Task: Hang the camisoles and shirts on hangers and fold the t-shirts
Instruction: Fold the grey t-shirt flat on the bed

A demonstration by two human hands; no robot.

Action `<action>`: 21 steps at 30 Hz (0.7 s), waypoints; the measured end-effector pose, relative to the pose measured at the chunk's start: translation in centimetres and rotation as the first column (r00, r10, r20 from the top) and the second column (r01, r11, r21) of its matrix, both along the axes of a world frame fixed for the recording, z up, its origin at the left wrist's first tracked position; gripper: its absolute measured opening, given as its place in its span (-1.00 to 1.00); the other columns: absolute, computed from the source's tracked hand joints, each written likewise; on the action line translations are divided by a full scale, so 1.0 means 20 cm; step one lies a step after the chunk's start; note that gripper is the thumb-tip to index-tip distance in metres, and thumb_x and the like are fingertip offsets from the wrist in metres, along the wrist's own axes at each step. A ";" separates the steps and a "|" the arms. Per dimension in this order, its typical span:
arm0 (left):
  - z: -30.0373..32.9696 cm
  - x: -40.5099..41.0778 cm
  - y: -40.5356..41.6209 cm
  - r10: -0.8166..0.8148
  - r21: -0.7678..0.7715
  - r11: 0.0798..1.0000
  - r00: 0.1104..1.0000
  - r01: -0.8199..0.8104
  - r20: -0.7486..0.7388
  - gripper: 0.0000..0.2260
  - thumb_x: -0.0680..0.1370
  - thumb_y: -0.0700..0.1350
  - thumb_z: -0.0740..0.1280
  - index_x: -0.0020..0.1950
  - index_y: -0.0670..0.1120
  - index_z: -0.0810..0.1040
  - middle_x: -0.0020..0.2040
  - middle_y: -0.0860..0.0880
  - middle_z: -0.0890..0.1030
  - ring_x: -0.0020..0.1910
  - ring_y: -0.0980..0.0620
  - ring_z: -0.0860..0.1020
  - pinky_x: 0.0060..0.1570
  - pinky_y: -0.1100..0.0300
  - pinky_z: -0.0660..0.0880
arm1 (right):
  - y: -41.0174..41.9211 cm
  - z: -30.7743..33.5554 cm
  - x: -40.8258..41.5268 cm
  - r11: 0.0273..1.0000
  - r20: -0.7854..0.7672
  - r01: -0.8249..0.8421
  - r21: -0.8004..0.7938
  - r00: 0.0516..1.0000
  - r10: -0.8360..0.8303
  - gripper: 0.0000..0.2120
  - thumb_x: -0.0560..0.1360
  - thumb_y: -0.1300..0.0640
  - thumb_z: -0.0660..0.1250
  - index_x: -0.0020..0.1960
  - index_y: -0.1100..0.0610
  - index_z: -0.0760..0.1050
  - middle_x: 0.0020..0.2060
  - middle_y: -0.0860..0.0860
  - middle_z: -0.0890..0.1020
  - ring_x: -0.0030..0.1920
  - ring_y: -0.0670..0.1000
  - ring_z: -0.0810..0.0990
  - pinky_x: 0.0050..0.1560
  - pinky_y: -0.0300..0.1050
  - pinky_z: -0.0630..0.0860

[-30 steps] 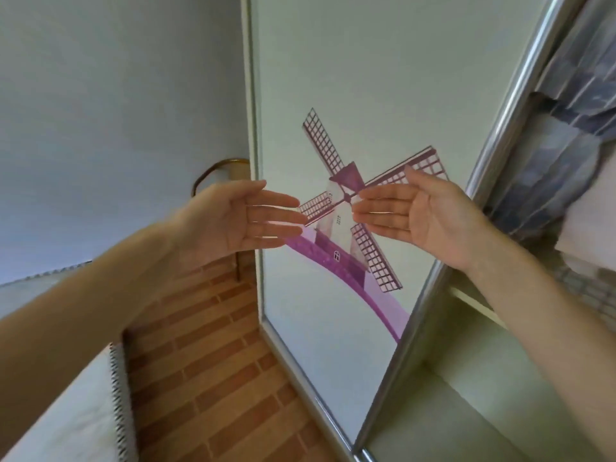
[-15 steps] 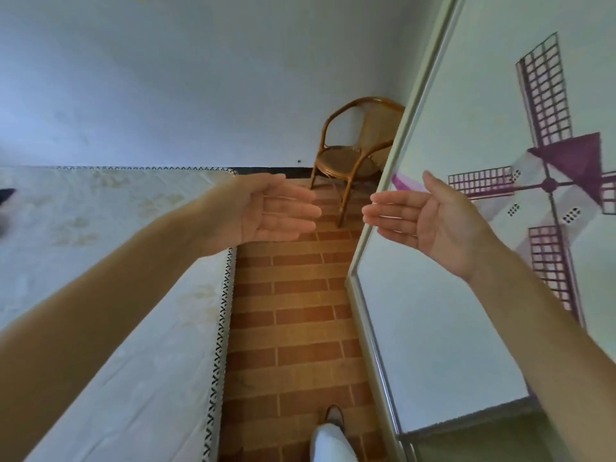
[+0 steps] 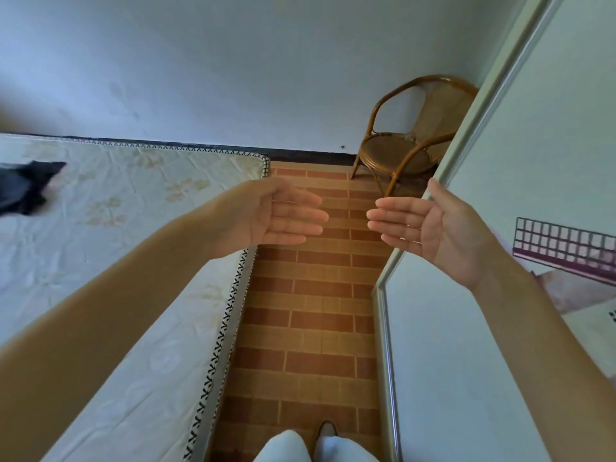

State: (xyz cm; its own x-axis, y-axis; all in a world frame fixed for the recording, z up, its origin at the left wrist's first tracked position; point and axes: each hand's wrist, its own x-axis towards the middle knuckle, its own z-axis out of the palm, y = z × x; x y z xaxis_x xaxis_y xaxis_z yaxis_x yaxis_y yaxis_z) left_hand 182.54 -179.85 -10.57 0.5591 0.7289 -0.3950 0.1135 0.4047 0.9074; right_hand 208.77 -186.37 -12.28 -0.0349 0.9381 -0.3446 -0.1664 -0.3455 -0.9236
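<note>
Between the straight, empty fingers (image 3: 293,216) of both hands lies only brick floor (image 3: 310,295); the crumpled dark garment (image 3: 26,186) sits well left on the mattress (image 3: 116,261), risking a blind reach.

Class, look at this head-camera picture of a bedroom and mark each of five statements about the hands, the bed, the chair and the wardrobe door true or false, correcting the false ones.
1. Both hands are empty, fingers straight. True: the left hand and right hand hold nothing.
2. A dark garment lies on the mattress. True.
3. The left hand grips a hanger. False: no hanger is in view.
4. The rattan chair stands on the mattress. False: it stands on the brick-pattern floor by the wall.
5. The wardrobe door bears a flower picture. False: it shows a purple grid-like shape at the right edge.
</note>
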 end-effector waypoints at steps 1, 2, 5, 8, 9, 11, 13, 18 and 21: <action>-0.01 0.03 0.03 0.011 -0.014 1.000 1.000 -0.011 0.003 -0.59 0.69 -0.01 0.02 0.26 -0.22 0.54 0.16 -0.19 0.65 0.15 -0.15 0.63 0.14 0.01 0.57 | 0.05 -0.02 0.02 1.000 -0.014 -0.009 -0.008 1.000 0.009 -0.37 0.67 -0.19 -0.16 0.26 0.19 0.54 0.14 0.11 0.68 0.16 0.07 0.65 0.25 -0.02 0.53; -0.02 0.05 0.07 0.024 -0.033 0.999 1.000 -0.023 0.008 -0.59 0.68 -0.01 0.03 0.26 -0.23 0.54 0.16 -0.20 0.65 0.15 -0.16 0.63 0.14 0.00 0.56 | 0.11 -0.03 0.04 1.000 -0.029 -0.019 -0.014 0.999 0.019 -0.37 0.67 -0.18 -0.15 0.26 0.20 0.54 0.14 0.12 0.67 0.17 0.08 0.65 0.28 0.01 0.50; -0.05 0.09 0.20 0.067 -0.059 0.996 0.998 -0.066 0.015 -0.60 0.68 0.00 0.05 0.25 -0.22 0.54 0.16 -0.19 0.65 0.14 -0.15 0.63 0.15 0.00 0.56 | 0.28 -0.08 0.08 0.998 -0.052 -0.056 -0.022 0.997 0.054 -0.38 0.67 -0.17 -0.12 0.26 0.21 0.54 0.15 0.13 0.67 0.18 0.09 0.65 0.31 0.04 0.46; -0.09 0.10 0.37 0.107 -0.078 0.991 0.994 -0.105 0.029 -0.60 0.68 -0.01 0.03 0.25 -0.22 0.54 0.16 -0.18 0.65 0.14 -0.14 0.63 0.16 0.00 0.55 | 0.47 -0.11 0.12 0.995 -0.041 -0.088 -0.043 0.995 0.086 -0.40 0.68 -0.16 -0.11 0.26 0.21 0.54 0.14 0.12 0.67 0.17 0.08 0.65 0.31 0.03 0.47; -0.10 0.10 0.43 0.119 -0.092 0.989 0.992 -0.116 0.035 -0.60 0.68 -0.02 0.03 0.25 -0.22 0.54 0.16 -0.18 0.65 0.14 -0.14 0.63 0.16 0.01 0.55 | 0.53 -0.13 0.12 0.994 -0.044 -0.097 -0.049 0.995 0.095 -0.40 0.68 -0.16 -0.12 0.25 0.21 0.54 0.13 0.12 0.68 0.17 0.08 0.65 0.30 0.02 0.47; -0.14 0.10 0.58 0.157 -0.121 0.981 0.987 -0.151 0.042 -0.61 0.67 -0.03 0.05 0.26 -0.22 0.54 0.17 -0.17 0.65 0.14 -0.15 0.63 0.14 0.03 0.57 | 0.68 -0.15 0.12 0.993 -0.043 -0.102 -0.062 0.994 0.099 -0.40 0.68 -0.16 -0.11 0.23 0.21 0.55 0.12 0.12 0.68 0.16 0.08 0.66 0.30 0.02 0.48; -0.17 0.09 0.74 0.209 -0.141 0.970 0.977 -0.200 0.051 -0.63 0.67 -0.06 0.07 0.26 -0.24 0.54 0.18 -0.18 0.64 0.13 -0.16 0.64 0.10 0.04 0.59 | 0.86 -0.18 0.10 0.991 -0.039 -0.108 -0.074 0.994 0.105 -0.40 0.68 -0.15 -0.11 0.23 0.21 0.56 0.11 0.13 0.68 0.15 0.08 0.66 0.31 0.04 0.47; -0.18 0.04 1.24 0.265 -0.132 0.958 0.961 -0.254 0.074 -0.64 0.64 -0.05 0.11 0.22 -0.24 0.56 0.16 -0.18 0.65 0.11 -0.17 0.64 0.08 0.00 0.59 | 1.38 -0.15 0.04 0.979 -0.013 -0.197 -0.056 0.980 0.197 -0.44 0.68 -0.13 -0.08 0.25 0.21 0.54 0.12 0.11 0.68 0.16 0.08 0.65 0.27 0.01 0.49; -0.15 0.00 1.57 0.276 -0.103 0.958 0.959 -0.269 0.062 -0.63 0.64 -0.04 0.11 0.25 -0.23 0.55 0.18 -0.16 0.65 0.12 -0.17 0.64 0.09 0.00 0.58 | 1.71 -0.11 -0.01 0.979 -0.010 -0.202 -0.042 0.979 0.201 -0.46 0.68 -0.12 -0.05 0.25 0.20 0.54 0.13 0.11 0.68 0.17 0.07 0.65 0.26 0.01 0.50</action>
State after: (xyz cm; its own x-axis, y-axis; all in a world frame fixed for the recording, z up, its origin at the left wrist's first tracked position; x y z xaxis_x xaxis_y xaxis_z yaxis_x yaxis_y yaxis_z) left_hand 182.57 -148.47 -13.54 0.3753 0.8198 -0.4325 -0.0794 0.4934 0.8662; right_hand 208.54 -152.14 -14.39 -0.2238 0.8959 -0.3836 -0.0943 -0.4117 -0.9064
